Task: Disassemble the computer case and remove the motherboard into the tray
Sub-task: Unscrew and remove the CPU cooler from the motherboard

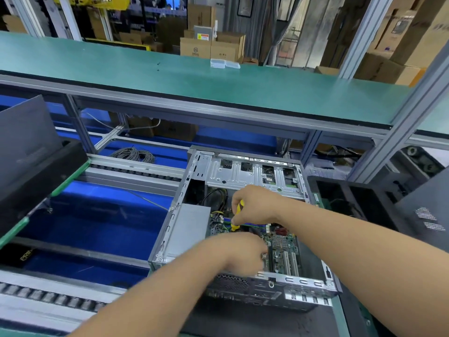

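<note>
Down inside the open computer case (243, 229), lying near and right of centre, the motherboard (283, 249) is still mounted. We judge we are mid-way, loosening its screws: our right hand (255, 205) grips a yellow screwdriver (239, 212) upright, tip towards the board. Our left hand (243, 254) curls low over the board's near-left edge, perhaps pinching a screw; we cannot tell. Next we must seat the tip squarely. Both hands hide the screw, and no tray is clearly identifiable.
</note>
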